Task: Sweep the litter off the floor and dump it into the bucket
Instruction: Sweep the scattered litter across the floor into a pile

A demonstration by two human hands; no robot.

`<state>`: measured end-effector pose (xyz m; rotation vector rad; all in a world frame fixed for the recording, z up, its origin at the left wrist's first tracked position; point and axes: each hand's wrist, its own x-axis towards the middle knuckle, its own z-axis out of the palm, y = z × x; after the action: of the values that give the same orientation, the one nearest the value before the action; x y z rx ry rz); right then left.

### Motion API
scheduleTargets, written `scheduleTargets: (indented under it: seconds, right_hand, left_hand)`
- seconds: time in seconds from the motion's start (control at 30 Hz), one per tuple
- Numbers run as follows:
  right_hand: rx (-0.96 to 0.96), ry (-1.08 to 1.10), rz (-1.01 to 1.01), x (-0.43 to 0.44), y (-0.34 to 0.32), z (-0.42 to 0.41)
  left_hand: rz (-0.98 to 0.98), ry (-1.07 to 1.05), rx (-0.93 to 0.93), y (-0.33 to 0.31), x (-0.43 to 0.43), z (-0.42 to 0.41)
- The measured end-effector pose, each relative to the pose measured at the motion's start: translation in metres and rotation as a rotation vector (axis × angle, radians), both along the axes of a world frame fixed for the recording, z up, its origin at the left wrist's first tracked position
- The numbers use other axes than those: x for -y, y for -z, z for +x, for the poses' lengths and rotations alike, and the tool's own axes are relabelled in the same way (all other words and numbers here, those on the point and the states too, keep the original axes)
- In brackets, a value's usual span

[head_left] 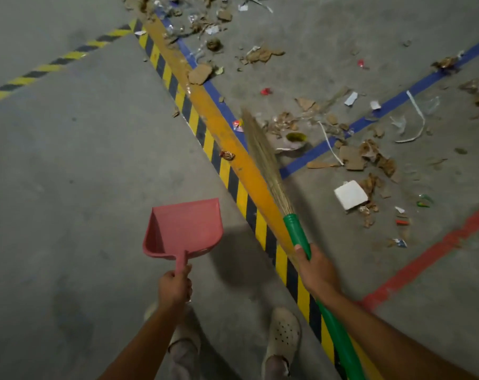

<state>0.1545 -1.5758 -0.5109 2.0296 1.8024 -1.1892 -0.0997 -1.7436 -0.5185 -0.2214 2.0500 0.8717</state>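
The litter (352, 157) lies scattered on the floor ahead of my right hand (316, 270) and off to its right: torn cardboard, paper scraps, a white foam block (351, 197) and small wrappers. More is heaped far ahead, well beyond both hands. None of it is in the pan, and I see no bucket anywhere.

My right fingers are wrapped round the green handle (297, 233) of the broom (263, 157). Its bristles reach forward from my grip, across the orange stripe (219, 119), with the tips near the closest scraps; I can't tell whether they touch the floor.

My left hand (175, 286) is closed round the stem of the pink dustpan (186, 229), which is held out in front of my knuckles with its mouth pointing away, empty, on the clean side of the black-and-yellow hazard line (241, 193).

I judge this to be the very start of sweeping — the gathering stroke. Next I need to drag the bristles through the spread on the right and pull it into one pile near my feet (283, 333). Then I lower the pan's lip flat to the floor beside that pile — light scraps will skip if I flick too hard.
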Motion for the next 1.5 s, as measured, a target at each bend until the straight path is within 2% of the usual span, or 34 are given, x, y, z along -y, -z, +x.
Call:
scheduleTargets:
  seconds: [0.27,0.53,0.67,0.8,0.87,0.93,1.03,1.27,1.37,1.5]
  right_hand:
    - [0.057,-0.345,-0.055,0.033,-0.007,-0.143]
    - [0.07,-0.675,-0.103,0.103,-0.001,-0.331]
    - [0.013,-0.781,-0.161,0.138,0.014,-0.432]
    - [0.043,-0.881,-0.199,0.16,0.041,-0.53]
    - [0.095,-0.875,-0.248,0.166,0.057,-0.571]
    - [0.129,-0.775,-0.3,0.168,0.071,-0.598]
    - [0.115,-0.491,-0.333,0.165,0.083,-0.61]
    - [0.199,-0.076,-0.161,0.132,0.096,-0.554]
    - [0.197,-0.088,-0.075,0.114,0.086,-0.517]
    - [0.197,-0.266,-0.04,0.099,0.075,-0.465]
  left_hand:
    - [-0.038,-0.239,-0.003,0.02,0.085,-0.104]
    - [-0.045,-0.453,-0.009,0.031,0.187,-0.239]
    - [-0.074,-0.519,-0.042,0.044,0.231,-0.309]
    - [-0.085,-0.536,-0.109,0.058,0.257,-0.372]
    - [-0.092,-0.523,-0.134,0.066,0.265,-0.398]
    - [-0.102,-0.512,-0.133,0.074,0.269,-0.419]
    - [-0.103,-0.509,-0.112,0.081,0.265,-0.439]
    - [-0.079,-0.415,-0.091,0.078,0.225,-0.442]
    - [-0.082,-0.353,-0.075,0.076,0.201,-0.43]
    - [-0.094,-0.282,-0.06,0.081,0.168,-0.405]
